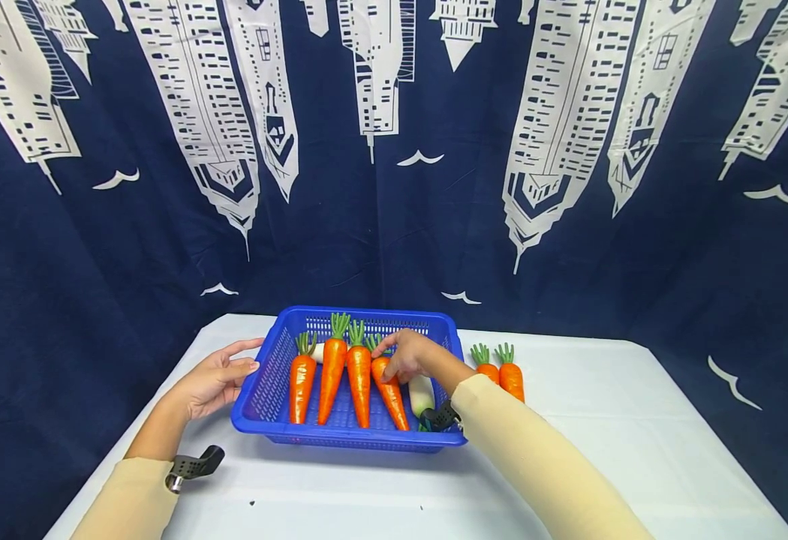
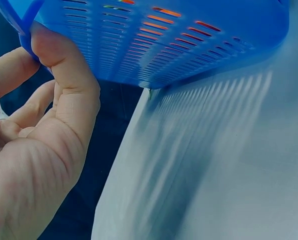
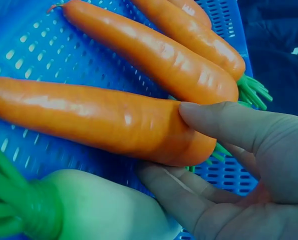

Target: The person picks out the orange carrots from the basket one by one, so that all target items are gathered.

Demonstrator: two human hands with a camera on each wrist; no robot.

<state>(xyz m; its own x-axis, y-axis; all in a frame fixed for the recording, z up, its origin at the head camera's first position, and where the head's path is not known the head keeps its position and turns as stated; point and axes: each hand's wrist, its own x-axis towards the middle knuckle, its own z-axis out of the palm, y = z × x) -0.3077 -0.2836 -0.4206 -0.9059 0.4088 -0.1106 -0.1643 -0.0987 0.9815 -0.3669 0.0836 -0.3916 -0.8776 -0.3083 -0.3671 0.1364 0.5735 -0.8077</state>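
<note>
A blue plastic basket [image 1: 340, 433] with slotted walls sits on the white table, several orange carrots lying side by side inside. At its left end, my left hand [image 1: 213, 380] pinches the rim between thumb and fingers, the thumb tip [image 2: 49, 45] against the wall in the left wrist view. Inside the basket my right hand [image 1: 409, 355] grips the rightmost carrot [image 3: 114, 120] near its leafy top, thumb on one side and fingers on the other. Beside that carrot lies a white radish [image 1: 422, 396] with green leaves, partly hidden by the right wrist.
Two more carrots [image 1: 512, 381] lie on the table to the right of the basket, partly behind the right forearm. Another white piece [image 1: 317, 352] shows behind the left carrots. A dark blue curtain [image 1: 380, 225] with white buildings hangs behind the table [image 1: 590, 435].
</note>
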